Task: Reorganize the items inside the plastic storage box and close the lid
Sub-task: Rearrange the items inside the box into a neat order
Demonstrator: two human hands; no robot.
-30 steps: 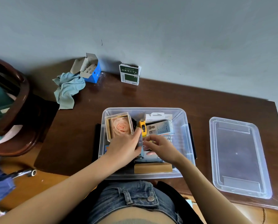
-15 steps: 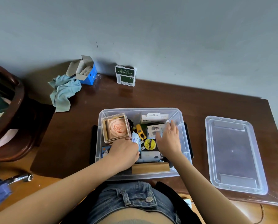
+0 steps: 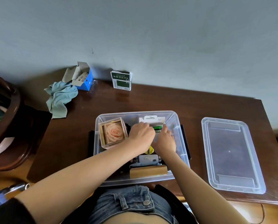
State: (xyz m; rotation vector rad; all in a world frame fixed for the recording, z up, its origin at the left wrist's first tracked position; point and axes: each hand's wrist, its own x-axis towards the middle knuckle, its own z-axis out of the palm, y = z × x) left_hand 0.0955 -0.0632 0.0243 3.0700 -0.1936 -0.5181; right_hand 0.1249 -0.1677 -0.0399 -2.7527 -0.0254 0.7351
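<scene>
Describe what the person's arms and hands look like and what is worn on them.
Both forearms are bare. The left hand and right hand show no rings, watch or gloves. A black sleeve covers the left upper arm. Denim shorts with a metal button show at the waist.

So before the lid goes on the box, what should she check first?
1. Lid within reach, lying on the table right of the box: ok.
2. Both hands out of the storage box: not ok; left hand and right hand are inside.
3. Rose case sits below the rim: cannot tell.
4. Wooden block lies flat by the near wall: ok.
5. What each hand's grip holds: cannot tell.
</scene>
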